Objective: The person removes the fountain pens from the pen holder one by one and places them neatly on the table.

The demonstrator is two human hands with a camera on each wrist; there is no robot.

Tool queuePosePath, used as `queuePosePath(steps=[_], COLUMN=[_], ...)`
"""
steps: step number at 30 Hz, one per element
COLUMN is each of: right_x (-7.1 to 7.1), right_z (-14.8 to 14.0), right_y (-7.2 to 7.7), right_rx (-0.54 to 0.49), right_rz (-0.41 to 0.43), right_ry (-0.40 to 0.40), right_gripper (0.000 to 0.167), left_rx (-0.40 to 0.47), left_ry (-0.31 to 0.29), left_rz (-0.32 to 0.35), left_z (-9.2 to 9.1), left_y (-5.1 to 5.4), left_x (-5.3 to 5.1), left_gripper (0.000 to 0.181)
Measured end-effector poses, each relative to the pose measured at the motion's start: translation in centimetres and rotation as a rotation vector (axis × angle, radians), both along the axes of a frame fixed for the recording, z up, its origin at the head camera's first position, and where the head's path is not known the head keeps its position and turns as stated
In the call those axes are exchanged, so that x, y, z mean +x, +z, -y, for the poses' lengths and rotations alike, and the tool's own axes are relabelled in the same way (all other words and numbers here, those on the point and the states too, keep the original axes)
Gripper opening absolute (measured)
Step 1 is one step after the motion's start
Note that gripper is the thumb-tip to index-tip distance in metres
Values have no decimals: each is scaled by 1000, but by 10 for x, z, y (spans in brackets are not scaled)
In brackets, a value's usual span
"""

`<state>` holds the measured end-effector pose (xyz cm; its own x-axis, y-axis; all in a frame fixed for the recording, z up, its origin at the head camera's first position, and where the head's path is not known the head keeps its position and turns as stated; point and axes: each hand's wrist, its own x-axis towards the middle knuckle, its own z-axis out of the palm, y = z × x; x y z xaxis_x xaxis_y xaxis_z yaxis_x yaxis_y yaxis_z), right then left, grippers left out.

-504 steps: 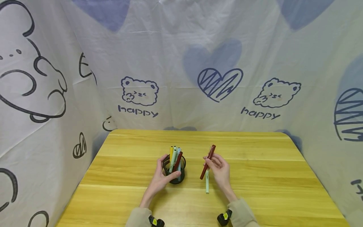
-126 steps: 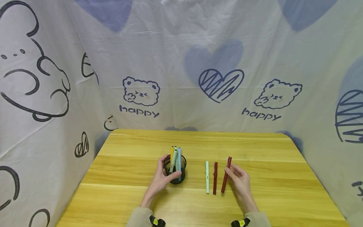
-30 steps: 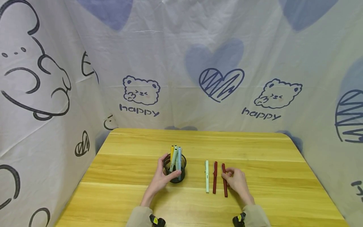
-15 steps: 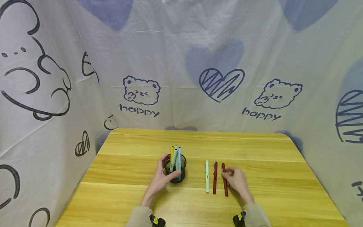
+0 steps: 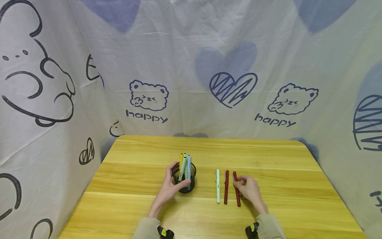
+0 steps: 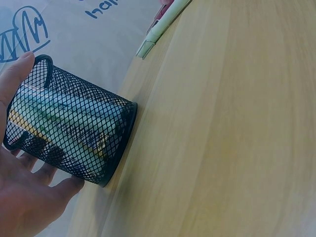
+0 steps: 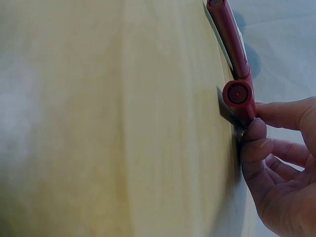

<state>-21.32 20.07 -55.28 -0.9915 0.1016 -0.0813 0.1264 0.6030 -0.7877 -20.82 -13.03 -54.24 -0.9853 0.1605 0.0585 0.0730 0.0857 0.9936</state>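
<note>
My left hand (image 5: 169,189) grips a black mesh pen cup (image 5: 188,185), thumb in front and fingers round the far side. Upright in the cup stand several capped pens: a yellow pen (image 5: 181,158), a pale green pen (image 5: 183,166), a light blue pen (image 5: 189,164) and another partly hidden. To the right, my right hand (image 5: 249,190) pinches a dark red pen (image 5: 237,197) that lies on the table, slightly slanted. Left of it a second red pen (image 5: 226,187) and a mint green pen (image 5: 218,186) lie side by side, a small gap between each.
Everything is on a wooden table (image 5: 143,212) with rounded far corners. A pale printed cloth (image 5: 185,113) hangs behind and at both sides of it. A dark camera (image 5: 252,230) sits on the right wrist and another camera (image 5: 165,233) on the left.
Both red pens have come out of the cup into the row beside the green pen. The second was raised 4.2 s ago and now lies down, barely shifting this last second. The left hand stays put.
</note>
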Motion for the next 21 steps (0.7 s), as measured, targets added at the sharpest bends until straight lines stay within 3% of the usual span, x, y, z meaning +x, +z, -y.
queuePosePath(steps=[21], right_x=[0], right_z=[0], right_y=[0], right_rx=[21], right_rz=[-9], right_ry=[-1], right_gripper=[34], left_rx=[-6], left_ry=[-6], left_rz=[4], left_z=[0], left_y=[0], left_x=[1], left_gripper=[96])
